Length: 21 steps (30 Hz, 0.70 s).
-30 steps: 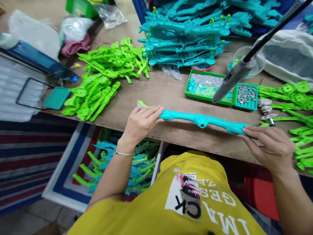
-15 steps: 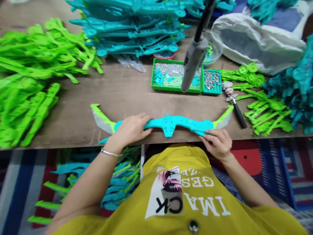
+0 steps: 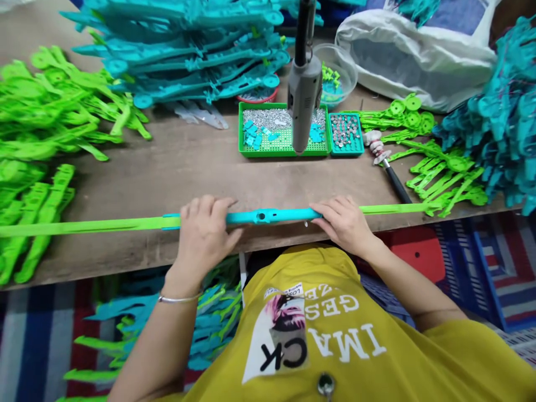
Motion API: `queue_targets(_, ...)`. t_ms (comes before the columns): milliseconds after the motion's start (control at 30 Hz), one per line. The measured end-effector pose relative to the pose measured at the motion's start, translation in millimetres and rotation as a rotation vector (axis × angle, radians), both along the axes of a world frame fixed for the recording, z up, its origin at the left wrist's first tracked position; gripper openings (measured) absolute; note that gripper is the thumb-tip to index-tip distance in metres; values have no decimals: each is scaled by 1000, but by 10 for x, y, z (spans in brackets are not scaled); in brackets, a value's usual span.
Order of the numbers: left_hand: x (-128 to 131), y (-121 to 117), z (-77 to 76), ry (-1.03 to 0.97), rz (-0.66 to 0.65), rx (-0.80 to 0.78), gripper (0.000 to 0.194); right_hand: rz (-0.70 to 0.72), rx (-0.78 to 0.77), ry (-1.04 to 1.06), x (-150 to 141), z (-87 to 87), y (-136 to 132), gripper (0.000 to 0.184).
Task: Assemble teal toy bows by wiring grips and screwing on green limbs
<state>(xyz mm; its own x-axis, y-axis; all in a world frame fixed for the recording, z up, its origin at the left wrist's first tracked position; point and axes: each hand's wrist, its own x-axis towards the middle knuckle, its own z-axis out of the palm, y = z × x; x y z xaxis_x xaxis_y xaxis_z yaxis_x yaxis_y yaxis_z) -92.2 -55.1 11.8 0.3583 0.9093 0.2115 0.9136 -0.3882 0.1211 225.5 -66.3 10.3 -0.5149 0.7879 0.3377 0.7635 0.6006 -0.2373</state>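
A plastic toy bow (image 3: 287,215), turquoise in the middle with lime-green limbs, stretches edge-on across the front of the table. My left hand (image 3: 205,231) is closed around its turquoise part, left of the middle hole. On the other side of that hole, my right hand (image 3: 345,226) grips the bow with thumb and fingers. A small pale bit shows under the bow by my right thumb, too small to name. Beyond the bow hangs a grey electric screwdriver (image 3: 302,106), its tip above a green tray (image 3: 285,153) of screws and small turquoise pieces.
Lime-green limbs (image 3: 50,111) lie heaped at left, turquoise bow bodies (image 3: 188,50) at the back. A teal tray (image 3: 347,151) of small metal discs, a black-handled tool (image 3: 396,181) and a white sack (image 3: 414,56) are at right. More parts (image 3: 213,318) lie below the table edge.
The bow has turned from lying face up to edge-on, and its limbs now reach straight out to both sides. My right hand has shifted inward along it. The view has also moved slightly.
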Motion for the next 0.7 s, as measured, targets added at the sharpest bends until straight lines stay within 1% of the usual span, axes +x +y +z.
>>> queue_targets(33, 99, -25, 70, -15, -74, 11, 50, 3, 5, 8, -12, -12, -6, 27)
queue_targets(67, 212, -47, 126, -44, -149, 36, 59, 8, 5, 14, -24, -14, -16, 27)
queue_targets(100, 329, -65, 161, -68, -207, 53, 61, 9, 1, 18, -34, -11, -26, 27)
queue_targets(167, 547, -90, 164, -121, -268, 119, 47, 5, -18, 17, -52, -3, -38, 27)
queue_targets(233, 692, -107, 102, -163, -244, 173, 37, -2, -47, 10, -60, -5, -28, 28)
queue_targets(267, 725, -113, 63, -182, -209, 191, 39, -3, -63, 7, -60, -11, -16, 28)
queue_targets(300, 727, -119, 24, -200, -171, 200, 46, -2, -77, 5, -57, -19, -1, 29)
queue_targets(367, 642, -135, -45, -239, -111, 188, 66, 13, -89, 5, -56, -34, 28, 31)
queue_targets(467, 349, -227, -149, -302, -35, 140, 94, 79, -89, 23, -119, -39, 43, 34)
queue_targets(533, 136, -387, -247, -363, 87, 186, 104, 115, -115, 58, -234, -29, 31, 34)
queue_targets(567, 58, -502, -306, -401, 175, 257, 105, 128, -132, 89, -315, -22, 22, 33)
queue_targets(633, 5, -770, -430, -512, 387, 467, 99, 158, -162, 181, -529, -10, 4, 32)
queue_targets(667, 39, -904, -485, -595, 491, 561, 93, 182, -174, 234, -659, -9, -6, 32)
queue_targets(700, 108, -1024, -529, -717, 603, 602, 87, 211, -185, 282, -804, -13, -18, 32)
